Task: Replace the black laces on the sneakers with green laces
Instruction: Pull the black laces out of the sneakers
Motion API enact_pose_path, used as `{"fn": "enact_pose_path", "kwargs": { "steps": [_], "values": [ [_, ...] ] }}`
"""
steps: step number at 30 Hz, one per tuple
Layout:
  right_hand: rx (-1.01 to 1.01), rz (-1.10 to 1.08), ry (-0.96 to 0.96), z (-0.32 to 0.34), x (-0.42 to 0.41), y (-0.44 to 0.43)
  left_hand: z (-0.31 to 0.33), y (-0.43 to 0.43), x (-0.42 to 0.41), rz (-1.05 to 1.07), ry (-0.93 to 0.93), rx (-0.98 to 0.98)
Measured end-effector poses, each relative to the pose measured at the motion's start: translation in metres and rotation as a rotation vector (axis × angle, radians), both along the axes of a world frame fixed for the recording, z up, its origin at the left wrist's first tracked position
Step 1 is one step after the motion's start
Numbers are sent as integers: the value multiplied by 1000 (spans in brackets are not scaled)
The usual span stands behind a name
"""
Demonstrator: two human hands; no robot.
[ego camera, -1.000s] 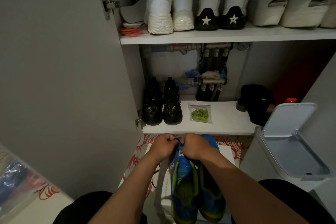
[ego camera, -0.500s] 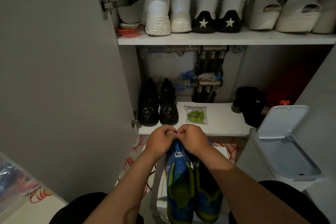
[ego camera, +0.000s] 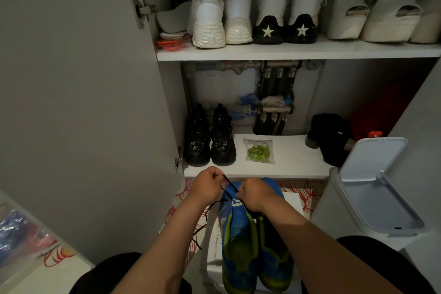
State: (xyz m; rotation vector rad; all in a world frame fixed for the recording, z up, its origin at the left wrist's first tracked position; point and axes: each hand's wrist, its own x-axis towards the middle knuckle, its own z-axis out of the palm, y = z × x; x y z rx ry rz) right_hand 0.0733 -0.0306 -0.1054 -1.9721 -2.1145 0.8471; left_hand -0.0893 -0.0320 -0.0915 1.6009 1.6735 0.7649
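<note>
Two blue sneakers with green lining (ego camera: pixel 241 241) lie side by side on a white box in front of me, toes pointing away. My left hand (ego camera: pixel 207 188) pinches a black lace (ego camera: pixel 229 184) pulled up and to the left from the left sneaker's toe end. My right hand (ego camera: pixel 255 194) grips the same lace at the shoe. A loose lace end trails down the left side of the box. A clear bag of green laces (ego camera: pixel 259 151) lies on the lower cupboard shelf (ego camera: pixel 293 164) beyond my hands.
Black boots (ego camera: pixel 210 141) stand left of the bag. A black item (ego camera: pixel 331 136) sits at the shelf's right. A white bin with raised lid (ego camera: pixel 372 186) stands at my right. The open cupboard door (ego camera: pixel 83 102) is at the left. White shoes (ego camera: pixel 262 12) fill the upper shelf.
My hands have drawn apart. The left hand has pulled the black lace out to the left, so a taut stretch of it now shows between the hands.
</note>
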Motion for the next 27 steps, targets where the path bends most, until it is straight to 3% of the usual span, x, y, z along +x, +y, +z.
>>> {"fn": "enact_pose_path", "kwargs": {
  "steps": [4, 7, 10, 17, 20, 24, 27],
  "values": [
    [74, -22, 122, 8, -6, 3, 1, -1, -5, -19, 160, 40],
    [177, -1, 283, 14, -11, 5, 16, 1, -2, -163, 201, 160],
    [193, 4, 374, 21, -11, 7, 27, 5, 0, -286, 262, 157],
    [152, 22, 429, 20, -11, 4, 30, 9, -12, -219, 480, 129],
    [98, 36, 377, 17, -10, 5, 31, 7, -12, -145, 415, 164],
    [-19, 61, 119, 8, -5, 2, 33, 10, -14, 28, 223, 281],
    [-44, 47, 31, 9, -4, -2, 31, 10, -16, 140, 181, 277]
  ]
}}
